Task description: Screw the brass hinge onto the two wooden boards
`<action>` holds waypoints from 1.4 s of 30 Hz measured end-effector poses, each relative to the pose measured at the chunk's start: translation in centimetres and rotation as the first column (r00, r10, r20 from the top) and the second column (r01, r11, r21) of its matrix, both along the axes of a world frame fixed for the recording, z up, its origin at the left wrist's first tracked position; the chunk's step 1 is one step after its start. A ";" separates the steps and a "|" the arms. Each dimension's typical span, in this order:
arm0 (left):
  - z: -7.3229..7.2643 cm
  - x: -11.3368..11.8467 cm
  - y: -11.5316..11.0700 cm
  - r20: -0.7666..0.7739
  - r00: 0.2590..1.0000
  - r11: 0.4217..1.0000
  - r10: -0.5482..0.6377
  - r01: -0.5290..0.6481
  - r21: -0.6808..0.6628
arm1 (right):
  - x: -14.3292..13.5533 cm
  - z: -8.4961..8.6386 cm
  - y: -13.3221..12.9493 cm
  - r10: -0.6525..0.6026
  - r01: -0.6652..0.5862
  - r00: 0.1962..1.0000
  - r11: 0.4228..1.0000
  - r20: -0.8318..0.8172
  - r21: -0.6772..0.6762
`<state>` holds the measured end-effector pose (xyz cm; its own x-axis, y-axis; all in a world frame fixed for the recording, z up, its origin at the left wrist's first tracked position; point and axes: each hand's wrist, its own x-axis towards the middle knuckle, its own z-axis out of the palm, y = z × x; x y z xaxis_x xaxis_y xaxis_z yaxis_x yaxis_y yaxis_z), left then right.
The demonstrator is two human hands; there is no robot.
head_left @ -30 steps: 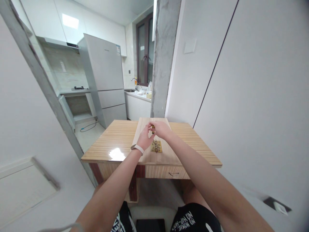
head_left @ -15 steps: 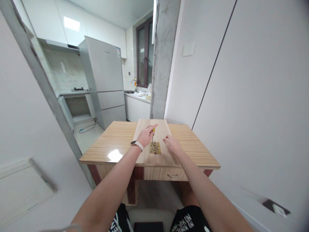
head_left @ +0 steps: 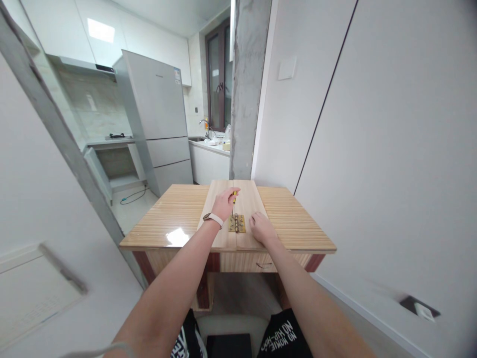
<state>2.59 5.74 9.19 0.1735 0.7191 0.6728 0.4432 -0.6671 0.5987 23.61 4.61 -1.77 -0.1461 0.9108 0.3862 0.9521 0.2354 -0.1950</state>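
Observation:
My left hand [head_left: 224, 203], with a white-banded watch on its wrist, is closed around the yellow-and-black handle of a screwdriver [head_left: 234, 198]. The shaft points down to the left leaf of a brass hinge [head_left: 236, 223], which lies unfolded with several screws in its leaves. Under the hinge are two pale wooden boards [head_left: 248, 199] side by side, and its knuckle runs along their seam. My right hand [head_left: 261, 226] rests on the right board just beside the hinge, fingers curled. Whether anything is in those fingers is hidden.
The boards lie across a striped wooden desk [head_left: 167, 214] with a drawer [head_left: 246, 262] at its front. A white wall [head_left: 372, 149] stands close on the right. Beyond the desk are a grey pillar [head_left: 248, 99], a refrigerator [head_left: 152, 99] and a kitchen counter [head_left: 208, 159].
My right hand has come down onto the board nearer the hinge, its fingers curling in more. The fingers of my left hand have closed further on the screwdriver. The view has shifted slightly.

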 end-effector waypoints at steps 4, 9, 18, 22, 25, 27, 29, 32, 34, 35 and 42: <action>-0.4 -0.1 0.3 0.033 0.998 0.999 0.046 -0.046 0.010 | -0.1 0.2 -0.3 -0.008 0.007 1.000 1.000 -0.016 -0.019; -0.3 -0.2 0.6 0.026 0.998 0.999 0.053 -0.054 0.006 | -0.3 0.6 -0.7 -0.014 0.013 1.000 0.999 -0.028 -0.031; 0.4 -0.2 1.4 -0.033 0.999 0.999 -0.038 0.039 0.022 | -0.4 0.9 -0.9 -0.013 0.012 1.000 0.999 -0.004 -0.032; 0.3 -0.1 1.4 0.016 0.999 0.998 -0.048 0.048 -0.033 | -0.3 0.7 -0.8 0.000 -0.001 1.000 1.000 -0.017 -0.013; 0.3 0.2 1.2 0.049 0.998 0.999 -0.040 0.042 -0.024 | -0.2 0.5 -0.7 0.003 -0.004 1.000 1.000 -0.024 -0.010; 0.2 0.3 1.2 0.078 0.997 1.000 -0.024 0.025 -0.014 | -0.2 0.4 -0.7 0.003 -0.003 1.000 1.000 -0.029 -0.013; 0.1 0.3 1.3 0.115 0.993 1.000 0.002 0.000 -0.017 | -0.1 0.4 -0.6 -0.004 0.004 0.999 1.000 -0.033 -0.019; 0.0 0.1 1.6 0.140 0.990 0.999 0.032 -0.026 -0.039 | -0.1 0.3 -0.5 -0.015 0.014 0.999 1.000 -0.033 -0.017; 0.0 0.1 1.6 0.099 0.995 1.000 0.024 -0.022 -0.017 | -0.1 0.4 -0.5 -0.014 0.014 0.999 1.000 -0.030 -0.012; 0.1 0.1 1.6 0.066 0.998 1.000 0.013 -0.014 0.008 | -0.1 0.4 -0.5 -0.014 0.014 1.000 1.000 -0.027 -0.013; 0.7 0.1 1.0 -0.019 0.998 0.998 -0.067 0.067 0.009 | -0.2 0.6 -0.7 -0.034 0.034 0.999 0.999 0.004 -0.035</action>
<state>2.65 6.75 9.86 0.2341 0.6987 0.6761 0.4082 -0.7018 0.5839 23.38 3.92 -1.18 -0.1156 0.9281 0.3538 0.9602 0.1957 -0.1995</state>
